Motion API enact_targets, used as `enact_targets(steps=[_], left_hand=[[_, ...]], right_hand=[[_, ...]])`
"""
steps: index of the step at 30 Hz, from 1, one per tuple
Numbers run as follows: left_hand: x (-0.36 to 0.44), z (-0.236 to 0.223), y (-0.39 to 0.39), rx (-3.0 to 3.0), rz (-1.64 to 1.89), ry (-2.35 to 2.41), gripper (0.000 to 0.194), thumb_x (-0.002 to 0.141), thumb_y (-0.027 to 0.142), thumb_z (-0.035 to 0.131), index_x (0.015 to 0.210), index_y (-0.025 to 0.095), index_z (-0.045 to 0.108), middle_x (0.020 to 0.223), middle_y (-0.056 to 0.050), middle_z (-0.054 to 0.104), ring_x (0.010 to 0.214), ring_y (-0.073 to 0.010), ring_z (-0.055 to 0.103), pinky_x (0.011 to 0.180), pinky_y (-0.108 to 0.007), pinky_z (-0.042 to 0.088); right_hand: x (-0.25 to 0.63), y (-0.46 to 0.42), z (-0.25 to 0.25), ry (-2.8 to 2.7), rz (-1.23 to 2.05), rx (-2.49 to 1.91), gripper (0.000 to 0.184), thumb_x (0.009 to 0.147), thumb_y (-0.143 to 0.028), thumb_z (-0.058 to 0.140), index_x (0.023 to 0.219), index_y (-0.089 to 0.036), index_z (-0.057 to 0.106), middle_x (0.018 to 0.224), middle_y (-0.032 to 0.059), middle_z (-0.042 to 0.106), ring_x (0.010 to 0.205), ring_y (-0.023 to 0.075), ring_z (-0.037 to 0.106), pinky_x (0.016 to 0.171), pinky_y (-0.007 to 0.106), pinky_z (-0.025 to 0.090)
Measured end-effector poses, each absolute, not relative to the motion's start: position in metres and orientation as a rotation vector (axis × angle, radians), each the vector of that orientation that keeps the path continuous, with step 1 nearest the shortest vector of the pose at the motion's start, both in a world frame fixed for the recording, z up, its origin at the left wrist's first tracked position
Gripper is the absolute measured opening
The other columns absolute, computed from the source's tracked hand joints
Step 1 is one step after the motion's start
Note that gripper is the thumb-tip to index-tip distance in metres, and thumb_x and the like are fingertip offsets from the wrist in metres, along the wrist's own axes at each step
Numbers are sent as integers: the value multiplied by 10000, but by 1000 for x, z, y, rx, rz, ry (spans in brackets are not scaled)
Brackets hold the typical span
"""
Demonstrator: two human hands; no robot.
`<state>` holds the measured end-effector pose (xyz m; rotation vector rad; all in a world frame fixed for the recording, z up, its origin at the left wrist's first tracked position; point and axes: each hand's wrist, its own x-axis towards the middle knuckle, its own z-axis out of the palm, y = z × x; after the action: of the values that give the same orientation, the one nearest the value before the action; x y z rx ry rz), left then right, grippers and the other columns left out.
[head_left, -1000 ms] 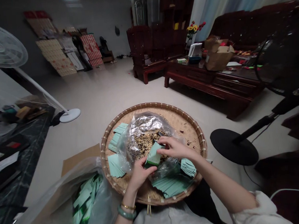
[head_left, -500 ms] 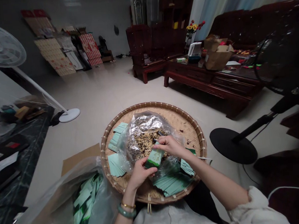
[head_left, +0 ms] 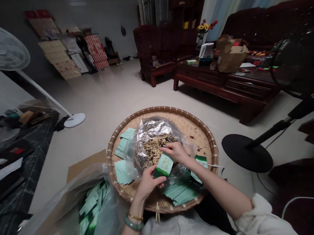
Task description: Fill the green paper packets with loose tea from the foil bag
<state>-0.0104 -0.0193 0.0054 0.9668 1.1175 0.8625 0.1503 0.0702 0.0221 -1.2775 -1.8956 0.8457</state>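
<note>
While the person sits with a round woven tray close in front, the left hand has its grip closed on a green packet, thumb along the lower edge and fingers at the side. At the packet's upper edge the right hand has its own grip pinched together, fingertips bunched against it, the back of the hand turned up. Tilted between the two, the packet shows me its pale green face, darker green at the bottom, over the near part of an open clear bag. In that bag lies a dry mix of pale and dark bits, and a dark handle sticks out just beyond the right hand. Around the bag, on the tray, I can see flat packets fanned out in groups on the left, a wider spread at the near edge, and more partly behind the right forearm. Beside the tray, on the person's left, a big plastic bag holds a jumble of green packets. Further off, a brown paper bag stands on a dark wooden bench.
</note>
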Motion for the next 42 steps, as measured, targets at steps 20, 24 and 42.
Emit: enact_targets(steps=[20,24,42], left_hand=[[-3,5,-7,793,978,1010,402,656,356,737,943,81,680,838,-94,724,745,-193,654,650,-248,480],[0,7,-7,649,1047,1037,430,637,359,756,961,91,666,814,-88,722,725,-191,663,606,-246,501],[-2,8,-10,624,1079,1030,472,525,260,828,933,96,658,867,-117,723,745,-207,677,712,-295,509]], right_hand=[[155,68,12,-1779,1206,-1224,400,750,-501,581,599,-134,630,532,-5,542,522,109,465,483,208,332],[175,74,10,-1902,768,-1421,357,871,-437,446,809,-154,655,774,55,640,745,183,560,663,266,412],[218,74,32,-1913,1213,-1369,505,739,-349,611,1197,-141,572,1026,81,654,825,199,600,713,290,463]])
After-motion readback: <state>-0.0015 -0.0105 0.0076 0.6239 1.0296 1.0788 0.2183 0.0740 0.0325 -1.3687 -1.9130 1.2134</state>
